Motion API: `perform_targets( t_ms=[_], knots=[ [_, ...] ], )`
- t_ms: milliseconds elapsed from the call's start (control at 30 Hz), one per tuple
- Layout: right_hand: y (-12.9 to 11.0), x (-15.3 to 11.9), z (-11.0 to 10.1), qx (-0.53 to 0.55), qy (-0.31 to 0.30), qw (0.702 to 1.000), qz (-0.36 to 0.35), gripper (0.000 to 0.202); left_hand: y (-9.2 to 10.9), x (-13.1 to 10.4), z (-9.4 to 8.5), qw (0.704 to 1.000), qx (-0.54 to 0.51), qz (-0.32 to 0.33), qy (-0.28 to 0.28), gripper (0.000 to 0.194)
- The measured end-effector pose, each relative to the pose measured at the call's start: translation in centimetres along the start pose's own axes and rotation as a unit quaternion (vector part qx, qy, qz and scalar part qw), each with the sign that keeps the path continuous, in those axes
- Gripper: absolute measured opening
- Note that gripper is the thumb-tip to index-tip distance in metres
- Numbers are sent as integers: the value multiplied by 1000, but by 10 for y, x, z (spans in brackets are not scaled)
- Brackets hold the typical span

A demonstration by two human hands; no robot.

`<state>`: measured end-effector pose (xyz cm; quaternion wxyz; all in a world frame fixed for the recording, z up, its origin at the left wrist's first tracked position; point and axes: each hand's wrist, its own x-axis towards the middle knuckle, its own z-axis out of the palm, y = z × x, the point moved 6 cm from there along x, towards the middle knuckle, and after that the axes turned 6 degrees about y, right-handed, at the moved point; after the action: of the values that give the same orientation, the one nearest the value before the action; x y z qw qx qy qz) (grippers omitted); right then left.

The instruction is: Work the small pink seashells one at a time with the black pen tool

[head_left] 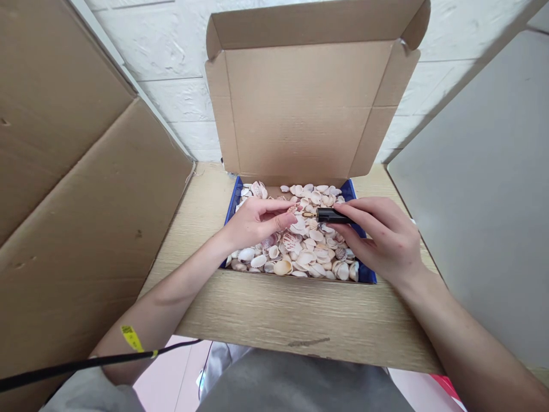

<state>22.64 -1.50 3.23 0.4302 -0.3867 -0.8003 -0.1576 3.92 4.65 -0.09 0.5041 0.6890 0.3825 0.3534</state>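
Note:
Between the thumb and fingers of my left hand (pixel 259 220) is a small pinkish-brown seashell (pixel 293 209). My right hand (pixel 381 234) grips a small black handheld drill (pixel 330 216) by its body, and its brass-coloured chuck (pixel 309 215) points left at the shell. Whether the thin tip touches the shell is too small to tell. Both hands are over an open cardboard box with blue sides (pixel 366 269), filled with loose pale shells (pixel 306 257). A striped fan-shaped shell (pixel 292 242) lies below my left fingertips.
The box's lid (pixel 304 109) stands raised against a white brick wall (pixel 171 63). A wooden tabletop (pixel 300 309) carries the box. Tall cardboard (pixel 86 171) rises on the left and a grey panel (pixel 484 171) on the right. A black cable (pixel 86 363) with a yellow tag crosses the lower left.

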Motion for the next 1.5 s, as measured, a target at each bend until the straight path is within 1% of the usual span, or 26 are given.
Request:
perform_targets(
  t_ms=[133, 300, 467, 533, 700, 1000, 1167, 1267, 1333, 1500],
  knots=[
    [3, -2, 2, -2, 1, 1000, 11, 36, 0, 0, 0, 1000, -1, 4, -6, 39],
    [6, -5, 9, 8, -33, 999, 25, 37, 1, -1, 0, 999, -31, 6, -20, 38],
    [5, -7, 13, 25, -74, 997, 22, 32, 4, 0, -2, 999, -40, 30, -2, 35],
    [4, -7, 13, 31, -79, 996, 15, 31, 4, 0, -3, 999, -39, 34, 4, 36],
    [3, -5, 8, 21, -52, 998, 4, 33, 1, 0, -2, 1000, -22, 11, 17, 38],
    [-1, 0, -3, -8, 22, 999, -43, 45, -4, 1, 3, 999, -19, -18, -26, 36],
    [-1, 1, -4, -18, 32, 998, -43, 44, -7, 1, 5, 999, -19, -6, -48, 32],
    [1, 0, -2, -12, 22, 999, -33, 41, -7, 0, 6, 998, -29, -1, -59, 31],
    [3, -1, 1, -5, 3, 1000, -18, 38, -5, 0, 6, 997, -47, 0, -59, 33],
    [10, -6, 10, 18, -56, 998, 34, 32, -1, 1, 3, 998, -63, -15, -20, 39]
  ],
)
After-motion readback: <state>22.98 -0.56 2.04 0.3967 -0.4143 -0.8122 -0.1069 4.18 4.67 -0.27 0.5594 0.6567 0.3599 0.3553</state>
